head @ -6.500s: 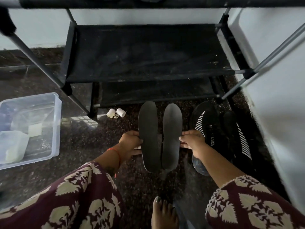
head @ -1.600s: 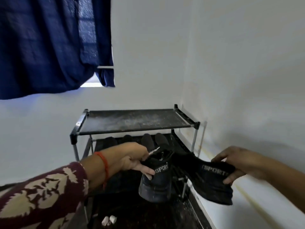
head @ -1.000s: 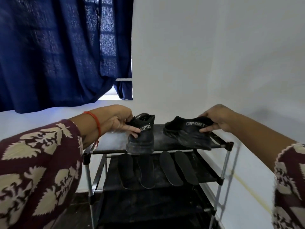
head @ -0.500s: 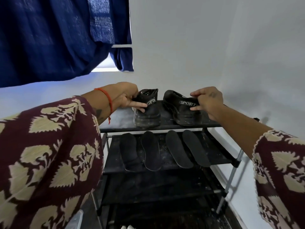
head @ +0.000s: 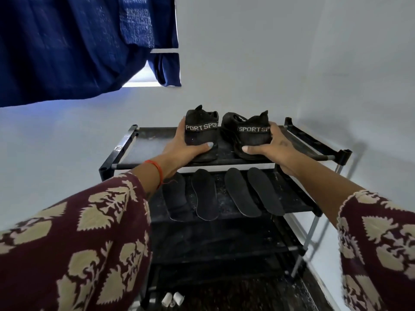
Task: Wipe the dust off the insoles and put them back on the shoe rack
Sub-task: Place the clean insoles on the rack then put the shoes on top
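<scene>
On the shoe rack (head: 318,151) top shelf, the left hand (head: 182,147) and right hand (head: 272,145) each grip a black shoe (heels toward the camera), fingers curled round it, while four insoles (head: 241,191) lie on the shelf below.

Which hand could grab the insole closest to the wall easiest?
Probably the right hand: it grips the right shoe directly above that insole. The left hand is farther over.

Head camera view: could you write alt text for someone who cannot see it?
Two hands, left hand and right hand, each hold a black shoe, left shoe and right shoe, on the shoe rack. Four insoles lie one shelf below.
</scene>
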Motion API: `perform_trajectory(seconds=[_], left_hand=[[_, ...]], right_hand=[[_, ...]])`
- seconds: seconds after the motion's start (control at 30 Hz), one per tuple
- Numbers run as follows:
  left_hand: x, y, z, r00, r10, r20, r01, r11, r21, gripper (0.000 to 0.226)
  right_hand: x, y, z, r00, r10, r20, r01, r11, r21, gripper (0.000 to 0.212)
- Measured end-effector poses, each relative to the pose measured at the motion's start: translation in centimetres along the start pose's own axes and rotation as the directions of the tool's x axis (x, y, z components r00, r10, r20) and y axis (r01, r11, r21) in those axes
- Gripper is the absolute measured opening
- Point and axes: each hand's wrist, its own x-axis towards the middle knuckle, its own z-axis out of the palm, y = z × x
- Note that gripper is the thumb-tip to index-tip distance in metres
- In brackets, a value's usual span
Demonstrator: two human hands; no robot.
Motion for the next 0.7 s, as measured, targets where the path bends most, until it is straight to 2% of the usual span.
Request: perform_trajectory(seconds=[0.2,0.43,0.57,0.7], left_hand=[[0.5,-0.8,0.2,0.999,0.032,-0.028,-0.032,0.999,0.006,0.088],[1.0,-1.1,0.8,0.999,0.026,-0.037,-0.025,0.999,0.029,0.099],[1.2,-1.2,1.1,0.999,0.002,-0.042,0.003,0.993,0.117,0.103],[0.6,-1.2,1.2,0.999,0.006,-0.048,0.0,0.994,0.113,0.105]], right_hand=[[-0.2,-0.9,1.2,0.999,-0.052,0.012,0.052,0.999,0.001,0.081],[-0.8,-1.6,2.5,0.998,-0.061,0.02,0.061,0.998,0.011,0.07],[-1.0,-1.9,3.0,0.999,-0.043,0.0,0.043,0.999,0.02,0.075],[-1.7,-2.5,3.5,0.999,-0.029,-0.031,0.028,0.999,-0.029,0.081]])
